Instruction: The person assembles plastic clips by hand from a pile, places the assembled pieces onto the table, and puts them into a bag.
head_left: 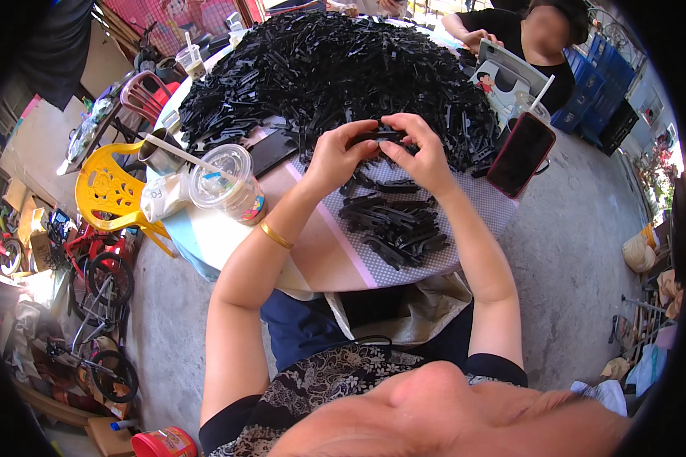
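Grasping a slim black piece between the fingertips of left hand and right hand, above the middle of the round table, at the near side of a great black heap spreading toward the far edge. Judging by the amounts, much left in that heap and little set apart in the small pile by the near edge, though impossible to tell which pieces count as finished. Toward the left edge, a lidded cup crowding the left forearm; at the right edge, a tilted phone.

Small black piece between both hands
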A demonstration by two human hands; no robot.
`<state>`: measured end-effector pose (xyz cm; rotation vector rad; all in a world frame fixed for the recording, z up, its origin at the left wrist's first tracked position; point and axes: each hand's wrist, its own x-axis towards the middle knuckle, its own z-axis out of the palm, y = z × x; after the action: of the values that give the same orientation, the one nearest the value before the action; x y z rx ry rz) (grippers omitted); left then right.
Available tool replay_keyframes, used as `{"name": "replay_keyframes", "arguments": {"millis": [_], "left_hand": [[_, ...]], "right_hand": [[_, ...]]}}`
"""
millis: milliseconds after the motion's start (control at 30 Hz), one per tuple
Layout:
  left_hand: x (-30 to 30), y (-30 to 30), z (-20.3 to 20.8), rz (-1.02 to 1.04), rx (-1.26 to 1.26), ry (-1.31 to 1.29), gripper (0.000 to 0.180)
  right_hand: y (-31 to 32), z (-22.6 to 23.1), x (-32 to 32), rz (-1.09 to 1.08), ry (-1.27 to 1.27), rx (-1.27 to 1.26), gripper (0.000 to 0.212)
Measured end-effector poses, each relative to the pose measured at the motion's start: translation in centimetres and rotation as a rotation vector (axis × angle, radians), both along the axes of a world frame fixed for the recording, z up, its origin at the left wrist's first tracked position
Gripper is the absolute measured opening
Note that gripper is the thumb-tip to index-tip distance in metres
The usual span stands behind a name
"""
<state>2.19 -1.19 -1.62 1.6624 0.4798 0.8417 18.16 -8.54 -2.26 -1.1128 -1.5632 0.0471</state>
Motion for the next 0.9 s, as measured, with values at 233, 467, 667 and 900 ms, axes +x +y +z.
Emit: {"name": "replay_keyframes", "arguments": {"millis": [233, 467, 667, 900], "left_hand": [[0.2, -0.2, 0.0, 0.177, 0.461, 0.142, 0.03], [0.0, -1.0, 1.0, 0.202, 0.556, 0.141, 0.027], [-1.0, 0.0, 1.6, 0.022, 0.388, 0.163, 0.028], [-1.0, -2.4, 2.4, -0.446, 0.548, 0.398, 0.028]], "right_hand": [[-0.4, 0.2, 0.8, 0.116, 0.151, -0.309, 0.038], [-0.8, 0.4, 0.5, 0.076, 0.154, -0.17, 0.03], [-1.0, 0.5, 1.1, 0.229, 0.308, -0.333, 0.03], [0.9, -1.6, 2.6, -0.094, 0.071, -0.396, 0.038]]}}
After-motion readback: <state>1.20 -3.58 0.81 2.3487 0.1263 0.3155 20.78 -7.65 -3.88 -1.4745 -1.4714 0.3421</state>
